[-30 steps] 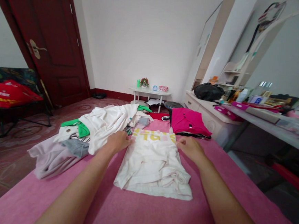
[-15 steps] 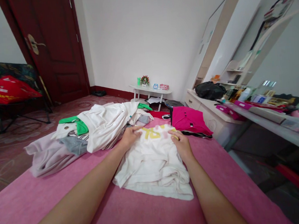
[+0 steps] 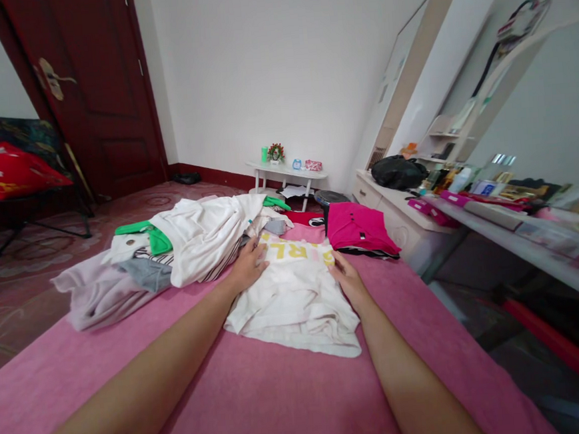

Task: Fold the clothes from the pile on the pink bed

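Observation:
A white T-shirt (image 3: 296, 297) with yellow lettering lies folded and wrinkled on a pink bed cover (image 3: 264, 406). At its left edge, near the lettering, my left hand (image 3: 250, 265) rests with fingers stretched apart. On the opposite edge my right hand (image 3: 347, 277) touches the cloth, its fingers extended and its thumb apart from them. Neither hand visibly grips the fabric, though some fingertips are hard to make out. The shirt's lower hem spreads toward me in loose creases.
A heap of clothes, topped by a white garment (image 3: 210, 233), lies to the left. Right of the shirt stands a folded magenta garment (image 3: 360, 228) on darker cloth. Beyond the bed are a low white table (image 3: 286, 168) and, at right, a cluttered dressing table (image 3: 511, 226).
The shirt and both hands have shifted slightly away from me. Its lettering now lies flatter and reads more clearly. My fingers have loosened at the edges, and the view has turned slightly right.

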{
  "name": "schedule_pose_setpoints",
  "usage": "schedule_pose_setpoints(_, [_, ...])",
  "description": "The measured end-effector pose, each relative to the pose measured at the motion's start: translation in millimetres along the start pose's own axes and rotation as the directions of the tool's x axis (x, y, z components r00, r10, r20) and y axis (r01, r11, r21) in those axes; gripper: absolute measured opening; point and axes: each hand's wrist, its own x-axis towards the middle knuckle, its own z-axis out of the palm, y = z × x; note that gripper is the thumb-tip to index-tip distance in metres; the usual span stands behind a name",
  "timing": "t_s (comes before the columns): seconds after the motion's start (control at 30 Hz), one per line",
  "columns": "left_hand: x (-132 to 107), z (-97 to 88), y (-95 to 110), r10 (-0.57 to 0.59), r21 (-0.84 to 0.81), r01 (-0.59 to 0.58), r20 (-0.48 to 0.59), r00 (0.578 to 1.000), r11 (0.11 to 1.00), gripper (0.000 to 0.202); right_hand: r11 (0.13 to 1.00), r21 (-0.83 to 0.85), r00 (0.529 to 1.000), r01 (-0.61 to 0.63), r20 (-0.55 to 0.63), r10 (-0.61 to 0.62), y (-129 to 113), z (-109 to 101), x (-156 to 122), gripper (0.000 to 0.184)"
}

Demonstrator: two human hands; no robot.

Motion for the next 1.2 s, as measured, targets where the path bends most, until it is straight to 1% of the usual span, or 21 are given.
schedule_pose_setpoints(0.13, [-13, -14.5, 3, 0.072, -0.024, -0.071, 0.081, 0.994, 0.997, 0.047, 1.000, 0.015, 0.996, 0.019, 0.086, -0.020, -15, -4, -22, 0.047])
schedule_pose_setpoints(0.2, [-27, -30.0, 4, 0.102, -0.045, -0.096, 0.145, 0.984, 0.994, 0.039, 0.999, 0.029, 0.992, -0.032, 0.122, 0.028, -24, -12, -39, 0.041])
schedule_pose_setpoints(0.27, [-44, -51.0, 9, 0.121, -0.080, -0.107, 0.199, 0.972, 0.991, 0.027, 0.998, -0.001, 0.989, -0.064, 0.134, 0.063, -35, -25, -60, 0.035])
schedule_pose_setpoints(0.3, [-54, -62.5, 14, 0.131, -0.104, -0.110, 0.220, 0.967, 0.988, 0.023, 0.998, -0.042, 0.988, -0.045, 0.145, 0.051, -40, -31, -72, 0.032])
schedule_pose_setpoints(0.37, [-73, -83.9, 28, 0.167, -0.155, -0.130, 0.258, 0.952, 0.979, 0.025, 0.987, -0.154, 0.980, 0.049, 0.197, -0.017, -50, -42, -94, 0.027])
schedule_pose_setpoints(0.43, [-91, -97.9, 44, 0.234, -0.175, -0.187, 0.301, 0.925, 0.967, 0.028, 0.951, -0.266, 0.963, 0.160, 0.254, -0.091, -58, -47, -111, 0.034])
schedule_pose_setpoints(0.47, [-98, -101.1, 51, 0.275, -0.165, -0.233, 0.321, 0.906, 0.958, 0.031, 0.928, -0.313, 0.956, 0.202, 0.270, -0.118, -60, -47, -118, 0.038])
schedule_pose_setpoints(0.53, [-107, -99.9, 62, 0.344, -0.111, -0.326, 0.350, 0.871, 0.939, 0.043, 0.890, -0.382, 0.949, 0.250, 0.277, -0.147, -63, -44, -123, 0.041])
schedule_pose_setpoints(0.57, [-109, -96.8, 64, 0.358, -0.079, -0.354, 0.357, 0.863, 0.932, 0.044, 0.879, -0.403, 0.949, 0.256, 0.276, -0.150, -63, -42, -122, 0.039])
schedule_pose_setpoints(0.6, [-109, -93.2, 66, 0.360, -0.056, -0.366, 0.363, 0.860, 0.929, 0.039, 0.874, -0.415, 0.951, 0.252, 0.273, -0.144, -64, -41, -120, 0.035])
schedule_pose_setpoints(0.67, [-105, -88.7, 66, 0.344, -0.055, -0.350, 0.370, 0.863, 0.935, 0.025, 0.881, -0.416, 0.956, 0.224, 0.269, -0.116, -69, -41, -114, 0.026])
schedule_pose_setpoints(0.7, [-102, -88.9, 65, 0.332, -0.074, -0.329, 0.368, 0.868, 0.941, 0.023, 0.888, -0.410, 0.960, 0.206, 0.261, -0.102, -72, -43, -112, 0.022])
schedule_pose_setpoints(0.77, [-97, -94.6, 64, 0.310, -0.128, -0.282, 0.356, 0.882, 0.951, 0.022, 0.900, -0.399, 0.968, 0.177, 0.238, -0.085, -83, -48, -110, 0.016])
schedule_pose_setpoints(0.83, [-95, -104.1, 64, 0.291, -0.167, -0.247, 0.344, 0.893, 0.954, 0.020, 0.908, -0.388, 0.970, 0.159, 0.233, -0.071, -95, -54, -113, 0.015])
schedule_pose_setpoints(0.9, [-98, -112.0, 65, 0.286, -0.185, -0.233, 0.356, 0.890, 0.955, 0.019, 0.912, -0.382, 0.957, 0.151, 0.288, -0.038, -105, -58, -121, 0.017])
schedule_pose_setpoints(0.97, [-104, -115.1, 65, 0.296, -0.191, -0.239, 0.385, 0.874, 0.952, 0.020, 0.906, -0.395, 0.924, 0.150, 0.381, 0.014, -111, -60, -130, 0.017])
schedule_pose_setpoints(1.03, [-111, -114.1, 66, 0.317, -0.198, -0.254, 0.431, 0.845, 0.947, 0.021, 0.892, -0.426, 0.887, 0.152, 0.457, 0.067, -112, -60, -136, 0.021])
schedule_pose_setpoints(1.1, [-114, -111.2, 67, 0.297, -0.187, -0.234, 0.479, 0.826, 0.954, 0.028, 0.876, -0.456, 0.874, 0.158, 0.477, 0.090, -111, -60, -136, 0.026])
schedule_pose_setpoints(1.13, [-113, -109.7, 67, 0.251, -0.165, -0.194, 0.487, 0.837, 0.967, 0.033, 0.868, -0.470, 0.886, 0.158, 0.456, 0.087, -110, -59, -134, 0.026])
schedule_pose_setpoints(1.17, [-112, -108.3, 67, 0.182, -0.124, -0.139, 0.472, 0.863, 0.982, 0.039, 0.858, -0.491, 0.907, 0.151, 0.415, 0.078, -110, -57, -131, 0.024])
schedule_pose_setpoints(1.2, [-109, -107.0, 66, 0.094, -0.064, -0.074, 0.430, 0.898, 0.995, 0.042, 0.843, -0.520, 0.932, 0.137, 0.355, 0.068, -109, -55, -127, 0.021])
